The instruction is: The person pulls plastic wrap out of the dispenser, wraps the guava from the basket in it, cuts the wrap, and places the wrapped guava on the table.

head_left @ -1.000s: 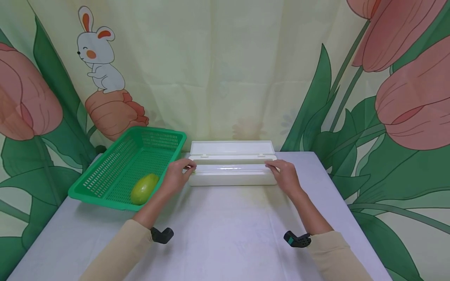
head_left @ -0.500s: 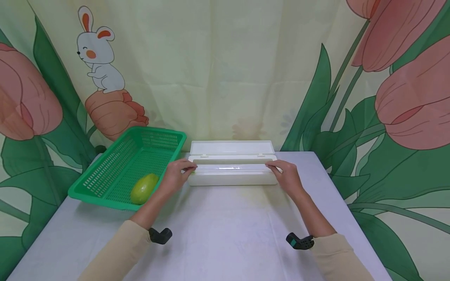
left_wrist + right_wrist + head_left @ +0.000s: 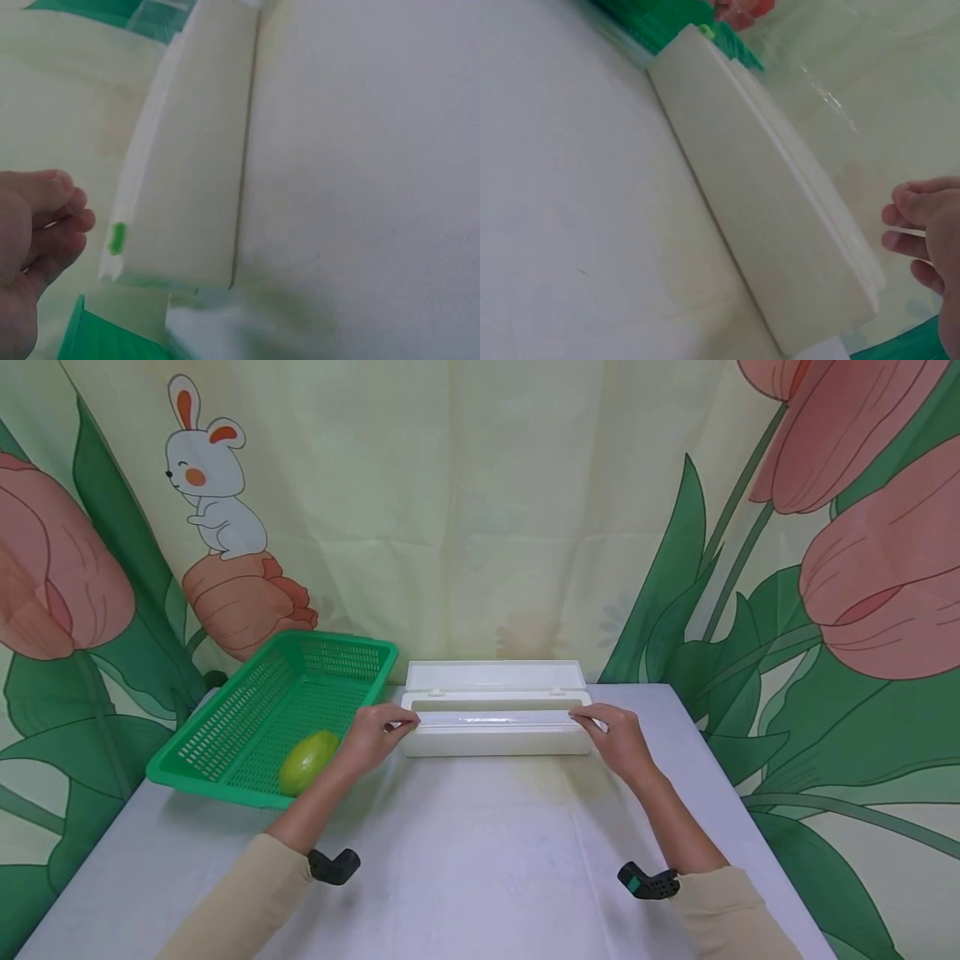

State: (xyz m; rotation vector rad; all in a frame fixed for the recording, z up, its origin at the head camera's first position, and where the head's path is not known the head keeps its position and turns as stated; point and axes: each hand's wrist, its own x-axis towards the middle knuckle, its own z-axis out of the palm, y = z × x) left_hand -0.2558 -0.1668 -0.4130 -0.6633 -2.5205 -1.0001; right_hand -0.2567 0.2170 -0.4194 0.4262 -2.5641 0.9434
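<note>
A long white cling film dispenser (image 3: 495, 743) lies at the back of the table, its lid (image 3: 495, 675) raised behind it. Clear film (image 3: 495, 719) stretches above its front part, between both hands; in the right wrist view the film (image 3: 829, 97) shows as a faint shine. My left hand (image 3: 372, 735) pinches the film at the box's left end, thumb against the fingers. At the right end my right hand (image 3: 617, 737) pinches the other side. In the left wrist view a green slider (image 3: 118, 238) sits on the box's end.
A green plastic basket (image 3: 187, 781) stands left of the dispenser, close to my left hand and forearm. Inside it lies a yellow-green oval fruit (image 3: 309, 762), partly behind the forearm. A curtain with printed flowers hangs behind the white-covered table (image 3: 480, 860).
Both wrists have shifted slightly outward, and the right hand has moved a little to the right. The fingers keep their pinch; dispenser, basket and fruit stay where they were.
</note>
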